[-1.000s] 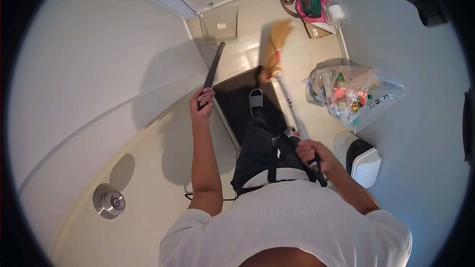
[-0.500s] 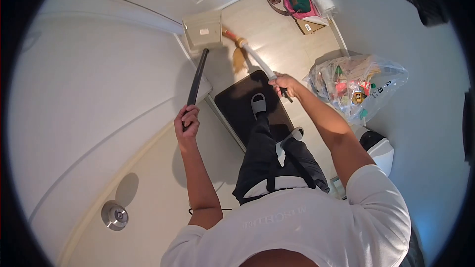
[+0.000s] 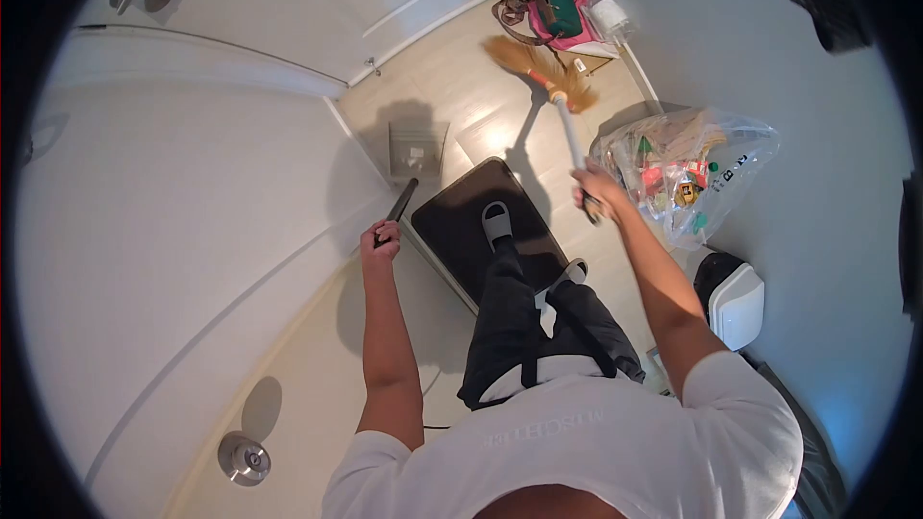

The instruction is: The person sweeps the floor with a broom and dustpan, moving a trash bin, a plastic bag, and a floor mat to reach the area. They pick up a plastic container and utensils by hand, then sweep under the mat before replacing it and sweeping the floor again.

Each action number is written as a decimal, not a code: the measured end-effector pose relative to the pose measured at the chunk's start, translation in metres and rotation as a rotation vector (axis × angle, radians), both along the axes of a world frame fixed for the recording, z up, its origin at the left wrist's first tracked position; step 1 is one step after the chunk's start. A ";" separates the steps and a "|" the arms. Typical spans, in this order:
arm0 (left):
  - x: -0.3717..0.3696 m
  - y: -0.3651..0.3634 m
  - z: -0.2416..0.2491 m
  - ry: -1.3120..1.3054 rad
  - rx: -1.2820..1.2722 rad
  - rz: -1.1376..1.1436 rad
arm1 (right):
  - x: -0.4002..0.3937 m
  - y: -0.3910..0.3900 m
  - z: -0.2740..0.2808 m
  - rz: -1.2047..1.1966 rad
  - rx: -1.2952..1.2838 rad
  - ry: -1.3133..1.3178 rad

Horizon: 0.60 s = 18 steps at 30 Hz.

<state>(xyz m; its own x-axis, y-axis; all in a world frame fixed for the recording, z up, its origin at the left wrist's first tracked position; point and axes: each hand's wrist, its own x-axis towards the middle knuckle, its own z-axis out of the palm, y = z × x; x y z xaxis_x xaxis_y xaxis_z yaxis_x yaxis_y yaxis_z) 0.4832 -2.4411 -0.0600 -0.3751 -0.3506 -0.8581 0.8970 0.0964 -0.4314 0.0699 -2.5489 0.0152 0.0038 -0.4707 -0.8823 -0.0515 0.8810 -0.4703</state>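
Observation:
My left hand (image 3: pixel 382 239) is wrapped round the dark handle of a long-handled dustpan (image 3: pixel 417 139). Its pale pan is at the far end, over the floor beside the white wall panel. In my right hand (image 3: pixel 598 191) I grip a broom (image 3: pixel 571 131) by its light shaft, near the dark end. The broom's tan bristles fan out toward the bags at the back, and their lower edge looks raised, with a shadow on the floor below. Broom head and pan are well apart.
A dark mat (image 3: pixel 461 226) lies under my slippered feet. To the right stands a clear plastic bag (image 3: pixel 740 149) full of colourful waste, with a white bin (image 3: pixel 738 306) nearer me. A green and pink bag (image 3: pixel 560 10) sits by the back corner. A white door (image 3: pixel 288 0) closes the far left.
The broom head has swung up and right, away from the dustpan toward the bags. The dustpan has dropped lower and now appears closer to the mat. Both hands keep their hold.

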 end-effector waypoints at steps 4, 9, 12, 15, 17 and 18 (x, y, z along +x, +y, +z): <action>-0.003 -0.015 -0.021 -0.048 0.067 -0.046 | 0.059 0.029 -0.101 0.344 -0.014 0.231; -0.005 -0.019 -0.032 -0.072 0.160 -0.072 | 0.062 0.101 -0.022 0.370 0.070 0.084; 0.004 -0.014 -0.039 -0.099 0.152 -0.129 | 0.021 0.121 0.017 0.180 0.178 -0.216; -0.001 -0.005 -0.036 -0.111 0.123 -0.229 | -0.038 0.176 0.084 0.106 0.148 -0.175; 0.004 -0.004 -0.032 -0.135 0.122 -0.268 | -0.081 0.213 0.134 0.097 0.314 -0.052; 0.009 -0.003 -0.033 -0.104 0.127 -0.307 | -0.100 0.231 0.158 0.037 0.382 -0.008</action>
